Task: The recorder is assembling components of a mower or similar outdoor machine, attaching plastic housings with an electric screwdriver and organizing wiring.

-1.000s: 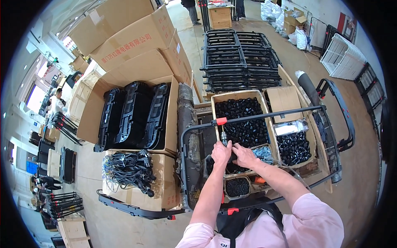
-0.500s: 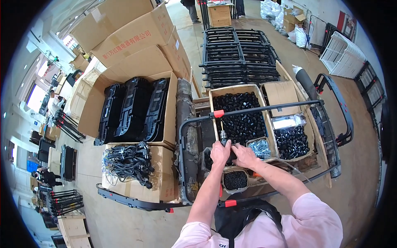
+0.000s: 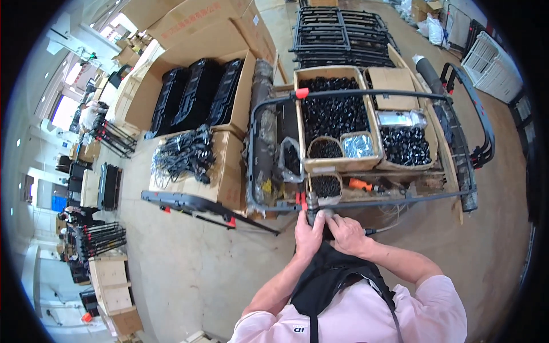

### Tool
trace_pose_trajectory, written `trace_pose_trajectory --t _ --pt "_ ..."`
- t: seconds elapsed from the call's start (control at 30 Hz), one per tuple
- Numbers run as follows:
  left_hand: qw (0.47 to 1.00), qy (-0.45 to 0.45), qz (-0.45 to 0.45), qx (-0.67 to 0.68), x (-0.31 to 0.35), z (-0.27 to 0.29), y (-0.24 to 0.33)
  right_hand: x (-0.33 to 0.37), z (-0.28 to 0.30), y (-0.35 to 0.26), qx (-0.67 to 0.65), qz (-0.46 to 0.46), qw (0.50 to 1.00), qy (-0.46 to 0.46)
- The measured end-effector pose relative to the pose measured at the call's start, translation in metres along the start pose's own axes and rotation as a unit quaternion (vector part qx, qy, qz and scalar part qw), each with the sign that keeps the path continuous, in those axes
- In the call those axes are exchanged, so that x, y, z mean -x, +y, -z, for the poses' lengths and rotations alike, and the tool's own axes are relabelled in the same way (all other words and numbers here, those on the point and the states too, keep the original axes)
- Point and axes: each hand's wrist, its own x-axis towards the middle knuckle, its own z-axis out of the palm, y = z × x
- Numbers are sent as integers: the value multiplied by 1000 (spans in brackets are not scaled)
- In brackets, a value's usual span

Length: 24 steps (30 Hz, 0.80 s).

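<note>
Both hands are closed around a power drill [image 3: 312,200] with a silver chuck, its bit pointing away from me. My left hand [image 3: 309,233] wraps its left side. My right hand [image 3: 347,234] covers the right side, where a cable leads off. Much of the drill's body is hidden by my fingers. The chuck lies at the near bar of a black tubular frame [image 3: 366,202], beside a red clip [image 3: 301,201]. I cannot tell whether the bit touches the bar. Another red clip [image 3: 302,93] sits on the far bar.
Inside the frame stand a wooden bin of black caps [image 3: 334,117], a tub of silver screws [image 3: 358,145], a tub of black screws [image 3: 325,186] and an orange-handled tool [image 3: 361,184]. Cartons with black housings [image 3: 197,94] and cable bundles [image 3: 186,154] stand left. Stacked frames [image 3: 337,34] lie beyond.
Both hands have drawn the drill back toward my body, from over the bins to the frame's near bar. The view has tilted down, so the bins appear higher.
</note>
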Motion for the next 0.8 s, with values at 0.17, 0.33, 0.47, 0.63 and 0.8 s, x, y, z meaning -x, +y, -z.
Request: trace_pose_trajectory --t 0.17,0.33,0.47,0.63,0.8 --pt "992 28 108 54 86 13 -84 72 -52 -36 -54 -14 991 -118" --pt "982 15 162 98 94 11 -115 93 -87 -52 -36 -80 983 -158" --pt "989 -7 144 42 77 16 -129 80 -94 -55 -23 -106 981 -159" --pt "988 -26 148 25 65 25 -138 70 -100 -63 -19 -111 981 -160" --pt "991 -45 125 -31 55 36 -144 65 -107 -73 -24 -144 976 -161"
